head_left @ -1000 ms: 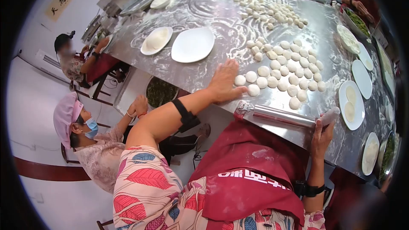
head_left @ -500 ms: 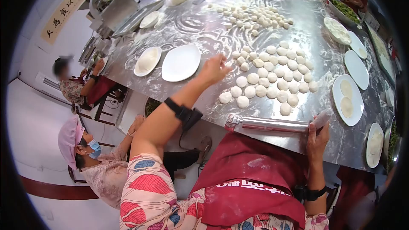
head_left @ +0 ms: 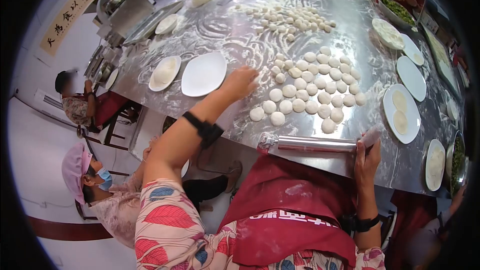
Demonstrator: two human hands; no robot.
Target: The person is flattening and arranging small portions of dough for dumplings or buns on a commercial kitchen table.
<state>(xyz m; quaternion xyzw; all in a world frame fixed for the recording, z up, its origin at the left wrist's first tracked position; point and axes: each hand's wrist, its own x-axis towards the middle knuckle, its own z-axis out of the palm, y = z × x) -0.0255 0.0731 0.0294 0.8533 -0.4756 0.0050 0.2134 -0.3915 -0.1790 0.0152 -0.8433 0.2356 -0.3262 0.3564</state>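
Dough discs (head_left: 312, 89), "民以食為天" scroll (head_left: 68, 19)

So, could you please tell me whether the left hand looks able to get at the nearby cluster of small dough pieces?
Probably yes: the left hand is just left of the small dough pieces, and only floured tabletop shows between them.

Floured metal table (head_left: 350, 25), flattened dough rounds (head_left: 311, 89), small dough pieces (head_left: 298, 22), white plates (head_left: 204, 74)
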